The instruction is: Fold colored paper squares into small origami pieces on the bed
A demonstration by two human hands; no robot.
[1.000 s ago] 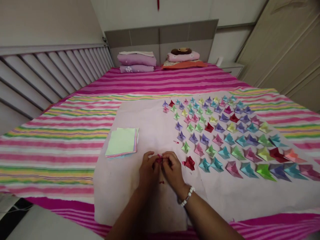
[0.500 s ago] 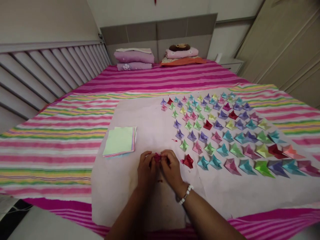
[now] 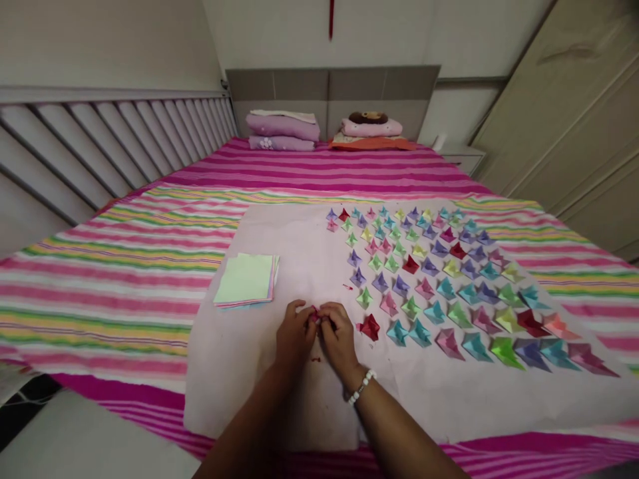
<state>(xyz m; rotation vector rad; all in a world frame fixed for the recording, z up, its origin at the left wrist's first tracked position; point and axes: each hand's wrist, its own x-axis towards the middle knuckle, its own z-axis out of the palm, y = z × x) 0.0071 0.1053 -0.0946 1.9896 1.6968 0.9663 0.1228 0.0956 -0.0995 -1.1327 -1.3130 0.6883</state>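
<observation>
Between the fingertips of both hands is a small dark-pink piece of folded paper (image 3: 314, 315), mostly covered by the fingers. My left hand (image 3: 295, 336) pinches it from the left. My right hand (image 3: 339, 336), with a white bead bracelet (image 3: 361, 388) at the wrist, pinches it from the right. Just right of my right hand lies a red folded paper figure (image 3: 370, 327). A small dark-red scrap (image 3: 316, 360) rests on the white sheet below the hands. To the left sits a stack of square paper (image 3: 245, 278), pale green on top.
Rows of colourful folded paper figures (image 3: 446, 289) cover the right half of a white sheet (image 3: 299, 233) on a striped bed (image 3: 124, 293). Folded bedding (image 3: 283, 130) is piled by the headboard (image 3: 299, 86). A slatted rail (image 3: 124, 143) runs along the left side.
The camera view has tilted up a little, so the scene sits lower. My fingers have closed further over the pink paper, hiding more of it.
</observation>
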